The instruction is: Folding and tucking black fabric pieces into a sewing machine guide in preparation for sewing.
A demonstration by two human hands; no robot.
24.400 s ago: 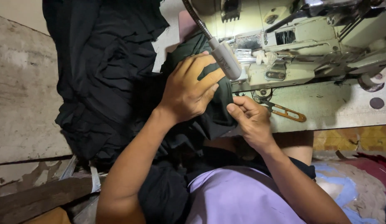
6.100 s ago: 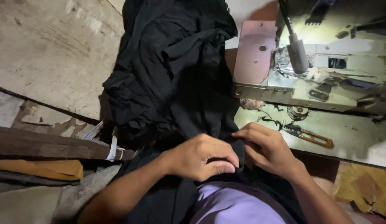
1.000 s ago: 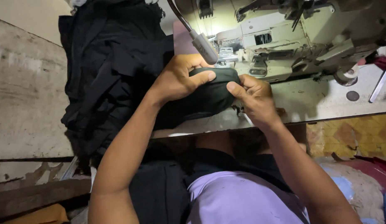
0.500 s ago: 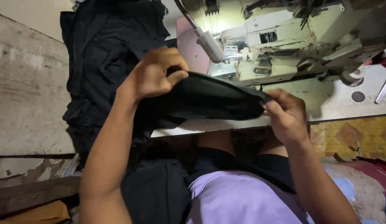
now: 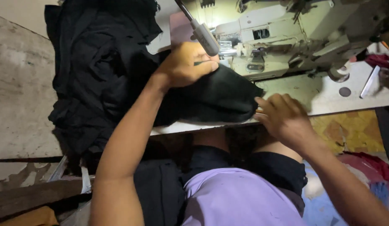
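Both hands have lowered the dark black folded cloth (image 5: 215, 96) onto the pale bench (image 5: 328, 98); left hand (image 5: 184, 65) fingers clutch it, right hand (image 5: 282, 117) fingers pinch its edge.

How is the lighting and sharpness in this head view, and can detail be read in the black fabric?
Head view: light falls mainly on the sewing machine and table; the black fabric and dark pile read nearly featureless; left hand is sharp, right hand slightly soft; lower corners are dim.
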